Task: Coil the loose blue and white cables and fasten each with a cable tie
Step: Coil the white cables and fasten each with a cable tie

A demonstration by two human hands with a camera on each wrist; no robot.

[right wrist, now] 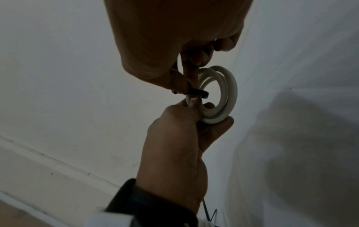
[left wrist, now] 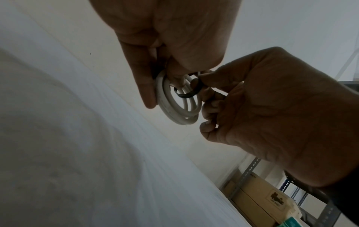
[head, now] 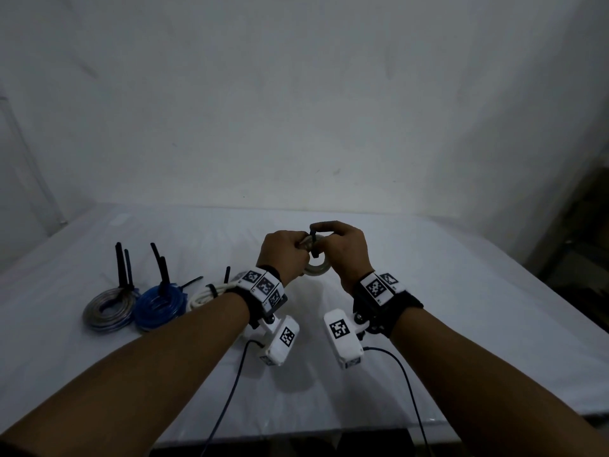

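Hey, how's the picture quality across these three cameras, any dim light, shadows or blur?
Head view: dim, bluish, wide-angle bending at the edges; the white cable coil reads grey. Left wrist view: left hand backlit and dark, foreground cloth soft. Right wrist view: right hand nearly a silhouette, black cable tie sharp, hand shadows on the cloth at right.

White cloth-covered counter (head: 428, 291) under both hands. Plain white wall (head: 296, 94) beyond hands. Grey perforated metal shelving (left wrist: 246, 172) off right hand's side, cardboard boxes (left wrist: 258, 193) on it, one with dark printed label, text unreadable. Room dim.
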